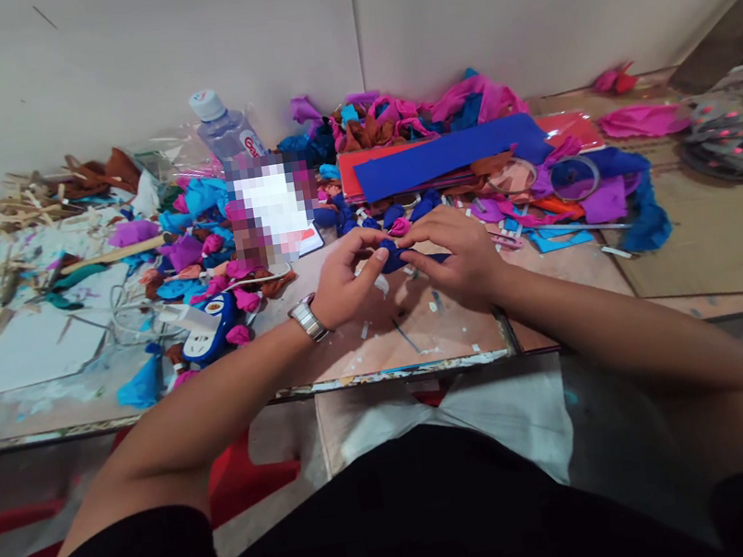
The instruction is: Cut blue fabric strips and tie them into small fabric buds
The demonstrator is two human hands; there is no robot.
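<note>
Over the middle of the table, my left hand (352,277) and my right hand (455,252) come together on a small dark blue piece of crepe paper (394,255). Fingertips of both hands pinch it, and a strip of it trails under the right fingers. The piece looks gathered or rolled; its exact shape is partly hidden by my fingers. Just behind the hands lie a pink paper rosette (398,227) and several small dark blue paper bundles. A flat blue sheet (444,158) rests on red sheets behind them.
A plastic bottle (228,128) stands at the back left, near a blurred-out flat object (273,205). A blue-and-white power strip (211,328) with a plugged-in cable sits left. Tape rolls (574,177) and paper scraps lie right, beside cardboard (707,238). Wooden sticks (32,204) pile far left.
</note>
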